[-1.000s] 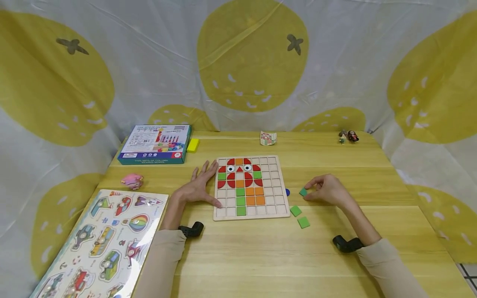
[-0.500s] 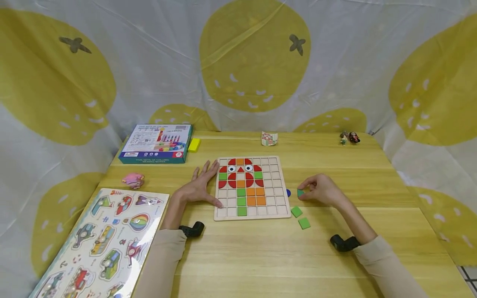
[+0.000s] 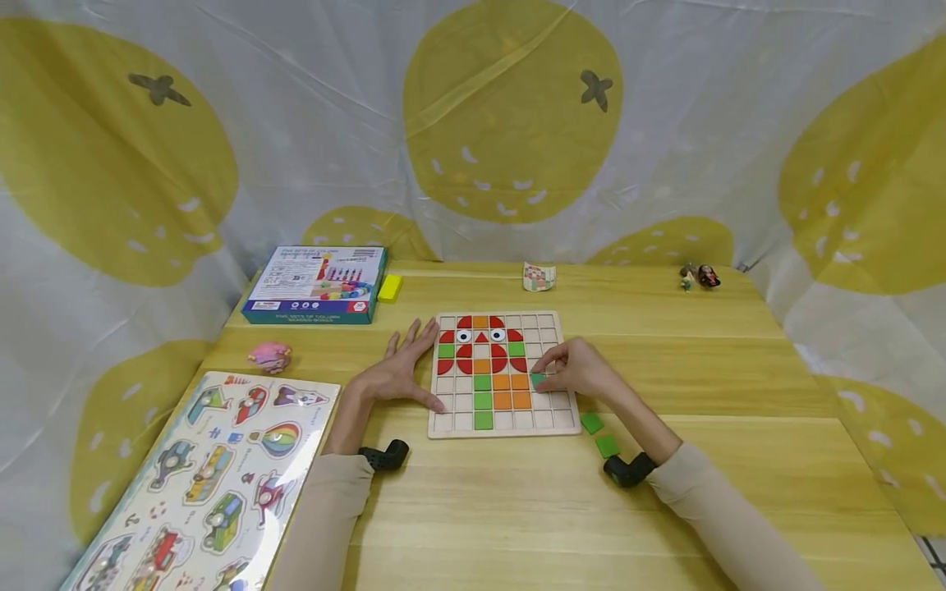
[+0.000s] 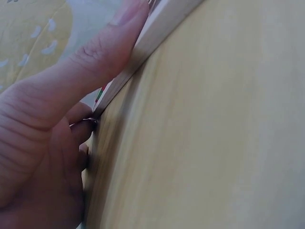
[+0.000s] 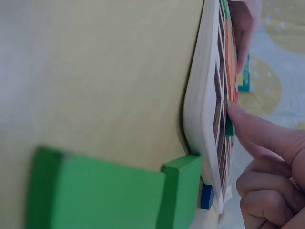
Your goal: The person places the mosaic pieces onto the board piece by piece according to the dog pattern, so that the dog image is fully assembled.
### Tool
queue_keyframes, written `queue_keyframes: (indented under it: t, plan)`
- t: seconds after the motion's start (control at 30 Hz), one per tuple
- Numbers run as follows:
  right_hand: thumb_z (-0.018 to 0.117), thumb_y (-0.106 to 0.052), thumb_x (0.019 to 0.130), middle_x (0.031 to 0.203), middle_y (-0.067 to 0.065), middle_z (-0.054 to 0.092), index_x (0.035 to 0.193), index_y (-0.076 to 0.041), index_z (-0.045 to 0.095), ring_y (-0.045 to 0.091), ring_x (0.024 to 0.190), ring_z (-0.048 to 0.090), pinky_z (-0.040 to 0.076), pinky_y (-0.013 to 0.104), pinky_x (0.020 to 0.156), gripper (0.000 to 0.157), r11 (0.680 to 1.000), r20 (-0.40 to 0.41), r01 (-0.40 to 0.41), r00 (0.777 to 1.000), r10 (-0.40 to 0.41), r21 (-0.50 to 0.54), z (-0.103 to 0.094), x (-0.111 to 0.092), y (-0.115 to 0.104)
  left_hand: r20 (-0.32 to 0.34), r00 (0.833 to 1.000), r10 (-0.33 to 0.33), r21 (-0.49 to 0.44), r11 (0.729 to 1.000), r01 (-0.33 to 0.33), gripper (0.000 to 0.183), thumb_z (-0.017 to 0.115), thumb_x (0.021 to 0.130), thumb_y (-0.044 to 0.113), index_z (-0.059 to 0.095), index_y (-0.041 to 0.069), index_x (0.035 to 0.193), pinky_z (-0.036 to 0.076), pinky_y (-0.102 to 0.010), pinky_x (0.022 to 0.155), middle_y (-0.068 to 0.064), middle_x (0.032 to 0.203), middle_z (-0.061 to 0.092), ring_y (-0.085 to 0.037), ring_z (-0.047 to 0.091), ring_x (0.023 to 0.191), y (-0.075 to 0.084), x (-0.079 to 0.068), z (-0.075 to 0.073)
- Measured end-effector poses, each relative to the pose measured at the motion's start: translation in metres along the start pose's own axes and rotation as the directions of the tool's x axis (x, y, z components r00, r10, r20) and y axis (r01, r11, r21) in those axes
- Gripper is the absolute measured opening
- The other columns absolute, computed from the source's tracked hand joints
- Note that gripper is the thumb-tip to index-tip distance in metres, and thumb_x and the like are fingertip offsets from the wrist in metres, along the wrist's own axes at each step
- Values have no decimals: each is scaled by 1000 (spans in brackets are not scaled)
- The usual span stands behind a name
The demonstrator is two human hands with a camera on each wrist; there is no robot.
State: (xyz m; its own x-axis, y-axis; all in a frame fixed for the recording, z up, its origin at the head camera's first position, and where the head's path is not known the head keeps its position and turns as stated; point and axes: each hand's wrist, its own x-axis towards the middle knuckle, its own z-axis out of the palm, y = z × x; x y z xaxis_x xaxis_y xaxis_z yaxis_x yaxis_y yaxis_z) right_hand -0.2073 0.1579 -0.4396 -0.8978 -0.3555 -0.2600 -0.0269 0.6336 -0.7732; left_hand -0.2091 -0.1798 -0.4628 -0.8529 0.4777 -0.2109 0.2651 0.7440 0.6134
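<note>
A wooden grid board (image 3: 458, 423) lies on the table with red, orange and green tiles and two eye tiles set in its cells. My left hand (image 3: 390, 377) rests at its left side, fingers spread along the edge and thumb on the lower left corner; in the left wrist view that thumb (image 4: 90, 62) lies over the rim. Over the right part of the board, my right hand (image 3: 580, 369) pinches a dark green tile (image 3: 538, 380) between thumb and fingers, just right of the orange tiles. The right wrist view has this tile (image 5: 230, 128) at the grid's surface.
Two lighter green tiles (image 3: 591, 423) lie off the board's lower right. A blue piece (image 5: 207, 196) sits by its right edge. Around are a picture puzzle (image 3: 244, 460), a pink toy (image 3: 270, 356), a boxed set (image 3: 318, 283), a yellow block (image 3: 390, 288), a patterned card (image 3: 539, 277) and small figures (image 3: 707, 277).
My right hand has moved left with the dark green tile, from the table right of the board to above its cells. My left hand has stayed at the board's left edge.
</note>
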Motion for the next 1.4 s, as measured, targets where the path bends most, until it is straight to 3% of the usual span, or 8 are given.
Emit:
queue_keyframes:
  t: [0.2, 0.53, 0.63, 0.73, 0.83, 1.03, 1.4]
  plan:
    - [87, -17, 69, 51, -3, 43, 86, -14, 79, 13, 50, 30, 22, 21, 46, 19, 1000, -4, 2, 1000, -2, 10, 1, 2, 1, 6, 1000, -4, -9, 1000, 4, 132, 86, 63, 50, 1, 15, 156, -16, -54, 120, -3, 165, -8, -28, -17, 151, 1, 2, 0]
    - [83, -17, 74, 68, 1, 61, 92, -14, 79, 14, 58, 32, 23, 20, 50, 19, 999, 45, 46, 998, -47, 18, -5, -2, 6, -10, 1000, 3, 5, 1000, -3, 132, 87, 61, 52, 3, 14, 156, -14, -55, 120, -3, 165, -6, -30, -15, 151, 1, -1, -1]
    - [82, -21, 76, 64, -1, 53, 99, -15, 78, 13, 58, 31, 23, 21, 51, 25, 997, 56, 63, 996, -65, 35, -15, -9, 11, -17, 1000, 13, 24, 1000, -12, 133, 86, 61, 53, 3, 13, 156, -13, -56, 121, -5, 165, -5, -31, -14, 151, 2, 0, -1]
    - [81, -22, 78, 58, -3, 34, 105, -14, 76, 11, 55, 28, 23, 22, 51, 29, 995, 67, 82, 994, -86, 62, -29, -22, 24, -13, 1000, 12, 25, 1000, -11, 132, 86, 61, 53, 3, 13, 156, -13, -55, 121, -5, 165, -5, -31, -14, 151, 3, 1, -1]
    - [81, -17, 77, 56, -4, 24, 106, -10, 75, 8, 52, 24, 25, 22, 48, 31, 990, 131, 96, 985, -109, 102, -39, -38, 40, -6, 1000, 4, 16, 1000, -4, 132, 86, 61, 52, 3, 13, 156, -13, -55, 121, -5, 165, -6, -31, -15, 151, 4, 0, -1]
    - [80, -11, 76, 55, -5, 28, 106, -5, 74, 4, 52, 27, 26, 18, 47, 31, 986, 280, 108, 950, -141, 131, -44, -52, 58, -11, 1000, -1, 13, 1000, 1, 133, 87, 61, 52, 3, 14, 156, -14, -55, 120, -3, 165, -7, -30, -15, 151, 2, -2, -2]
    - [82, -10, 74, 56, -3, 30, 104, -4, 74, 3, 53, 30, 29, 16, 49, 31, 984, 327, 103, 934, -146, 144, -46, -54, 68, -11, 1000, 1, 20, 1000, -1, 133, 87, 60, 53, 3, 14, 156, -13, -54, 121, -3, 165, -7, -30, -15, 151, 1, 0, 1]
